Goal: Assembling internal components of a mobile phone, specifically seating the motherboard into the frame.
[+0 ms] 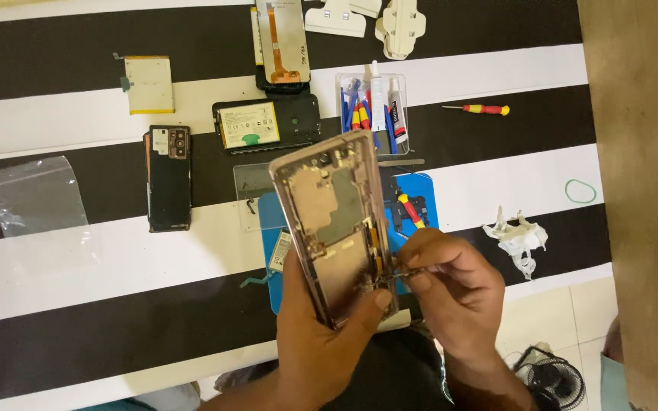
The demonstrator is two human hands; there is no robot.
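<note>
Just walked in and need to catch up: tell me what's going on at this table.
A person holds an opened phone frame up in the left hand, while the right hand works a thin metal tool at its lower edge. On the striped table beneath lie a blue mat, other dismantled phones, a loose battery, a clear tool box and a red-and-yellow screwdriver.

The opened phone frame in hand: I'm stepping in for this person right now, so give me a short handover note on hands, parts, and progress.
Left hand grips the opened phone frame from below, tilted up over the blue mat.
Right hand pinches thin tweezers, tips at the frame's lower right edge.
Done: back is off, internals exposed.
Left: whatever the tweezers are working on, too small to tell.
Nearby: tool box, loose red-yellow screwdriver, another opened phone, spare battery.
</note>
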